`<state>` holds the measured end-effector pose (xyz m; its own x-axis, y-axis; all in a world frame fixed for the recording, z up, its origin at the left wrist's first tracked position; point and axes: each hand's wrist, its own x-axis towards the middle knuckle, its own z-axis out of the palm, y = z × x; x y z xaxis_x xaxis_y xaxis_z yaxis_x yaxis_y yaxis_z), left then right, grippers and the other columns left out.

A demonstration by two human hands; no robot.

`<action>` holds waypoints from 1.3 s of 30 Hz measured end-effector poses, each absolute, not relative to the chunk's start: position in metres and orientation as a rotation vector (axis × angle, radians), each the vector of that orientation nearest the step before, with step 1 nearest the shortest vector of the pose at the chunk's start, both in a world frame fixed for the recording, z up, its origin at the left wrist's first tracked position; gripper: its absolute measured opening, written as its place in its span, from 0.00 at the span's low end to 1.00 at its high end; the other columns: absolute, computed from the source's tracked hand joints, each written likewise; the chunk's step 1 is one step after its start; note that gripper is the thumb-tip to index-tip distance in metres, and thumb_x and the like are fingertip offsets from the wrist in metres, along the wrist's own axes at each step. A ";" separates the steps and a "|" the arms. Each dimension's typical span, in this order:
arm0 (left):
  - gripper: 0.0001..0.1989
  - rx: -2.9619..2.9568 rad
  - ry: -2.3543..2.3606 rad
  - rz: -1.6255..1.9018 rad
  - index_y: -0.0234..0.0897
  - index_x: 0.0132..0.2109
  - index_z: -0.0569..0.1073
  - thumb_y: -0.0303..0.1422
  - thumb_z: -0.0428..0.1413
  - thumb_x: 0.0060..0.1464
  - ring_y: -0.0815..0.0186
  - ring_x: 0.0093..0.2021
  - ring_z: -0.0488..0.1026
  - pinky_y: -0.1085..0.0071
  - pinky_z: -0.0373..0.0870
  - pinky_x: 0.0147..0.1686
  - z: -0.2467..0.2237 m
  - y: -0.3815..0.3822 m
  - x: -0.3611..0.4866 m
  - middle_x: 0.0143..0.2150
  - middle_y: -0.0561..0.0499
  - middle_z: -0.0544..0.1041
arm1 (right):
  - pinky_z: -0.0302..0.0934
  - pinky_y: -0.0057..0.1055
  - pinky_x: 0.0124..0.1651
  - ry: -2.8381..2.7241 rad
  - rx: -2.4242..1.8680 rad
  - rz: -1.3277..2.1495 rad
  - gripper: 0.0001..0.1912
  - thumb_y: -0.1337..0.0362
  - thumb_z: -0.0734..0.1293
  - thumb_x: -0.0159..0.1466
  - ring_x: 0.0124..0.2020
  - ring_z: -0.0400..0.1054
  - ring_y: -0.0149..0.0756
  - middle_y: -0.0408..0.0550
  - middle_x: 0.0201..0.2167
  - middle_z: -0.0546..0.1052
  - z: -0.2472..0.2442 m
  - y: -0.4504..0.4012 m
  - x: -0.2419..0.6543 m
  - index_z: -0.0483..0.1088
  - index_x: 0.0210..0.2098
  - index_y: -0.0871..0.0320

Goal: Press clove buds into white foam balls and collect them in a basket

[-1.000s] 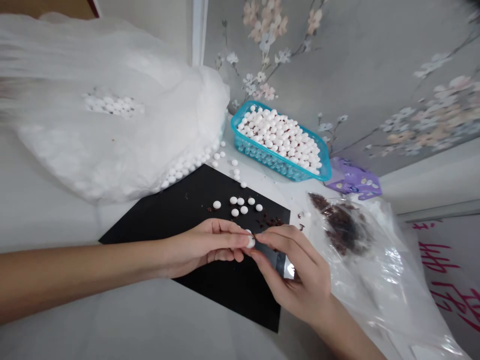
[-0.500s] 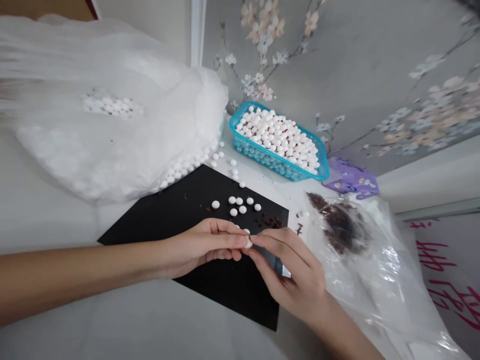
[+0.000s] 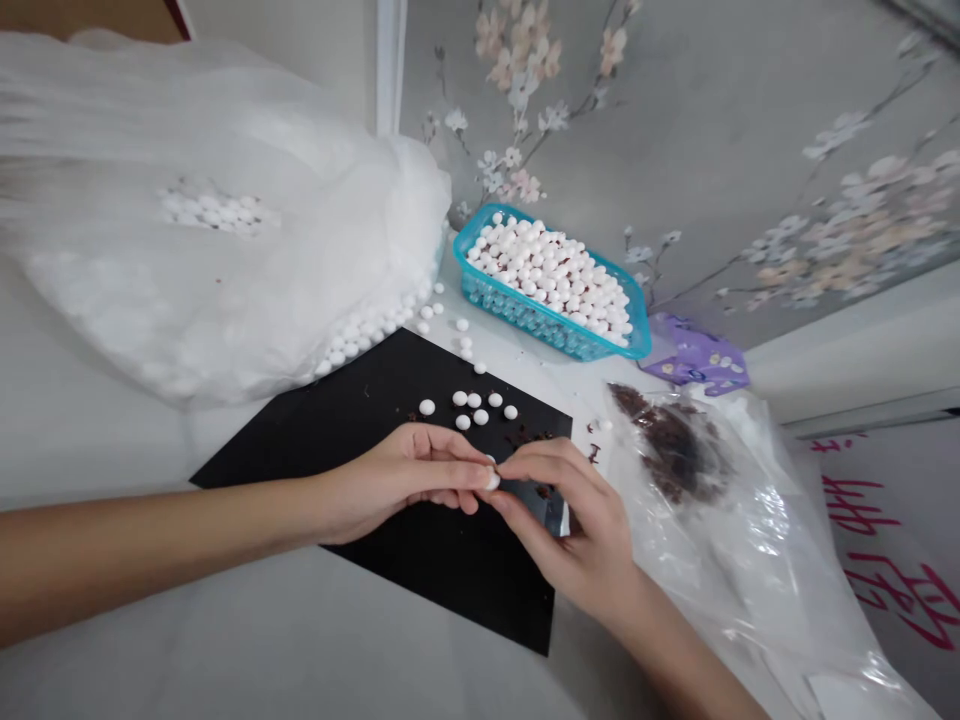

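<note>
As in the earlier moment, the left hand (image 3: 397, 478) and right hand (image 3: 574, 525) still pinch one white bead (image 3: 492, 481) between their fingertips, above the black sheet (image 3: 442, 590). The sheet's edge runs below them; a clear plastic bag (image 3: 720, 570) lies just right.

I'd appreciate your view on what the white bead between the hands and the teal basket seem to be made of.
The white bead looks like smooth, opaque plastic or hard-coated candy, with a dull sheen; the look leaves it open. The teal basket looks like moulded plastic: glossy, translucent, with a latticed wall.
</note>
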<state>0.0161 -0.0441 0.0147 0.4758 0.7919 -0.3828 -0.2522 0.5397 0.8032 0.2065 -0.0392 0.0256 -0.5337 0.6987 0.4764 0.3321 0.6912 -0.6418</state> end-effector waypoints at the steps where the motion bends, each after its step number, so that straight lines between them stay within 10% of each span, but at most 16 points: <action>1: 0.06 0.863 0.858 0.749 0.37 0.33 0.76 0.34 0.61 0.46 0.75 0.27 0.71 0.79 0.66 0.29 0.017 -0.042 0.014 0.27 0.55 0.77 | 0.64 0.32 0.38 -2.121 -0.825 0.653 0.13 0.73 0.66 0.57 0.36 0.66 0.33 0.46 0.34 0.71 0.024 -0.037 0.207 0.67 0.41 0.56; 10: 0.09 1.739 1.413 0.916 0.36 0.36 0.71 0.37 0.53 0.52 0.74 0.21 0.58 0.76 0.55 0.22 0.012 -0.022 -0.001 0.21 0.59 0.59 | 0.60 0.42 0.49 -2.334 -0.933 0.578 0.18 0.73 0.61 0.59 0.46 0.63 0.40 0.50 0.44 0.70 0.000 -0.032 0.201 0.68 0.47 0.54; 39: 0.11 1.968 1.078 0.779 0.40 0.43 0.74 0.34 0.55 0.51 0.70 0.32 0.70 0.76 0.65 0.31 0.010 -0.028 0.003 0.37 0.52 0.76 | 0.60 0.39 0.42 -2.122 -1.003 0.320 0.08 0.69 0.65 0.60 0.37 0.67 0.37 0.45 0.34 0.75 -0.006 -0.035 0.200 0.70 0.39 0.54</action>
<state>0.0028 -0.0276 0.0099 0.4604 0.8745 0.1528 0.4198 -0.3662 0.8305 0.2004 -0.0346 -0.0059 -0.4082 0.7453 0.5272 0.5569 0.6609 -0.5031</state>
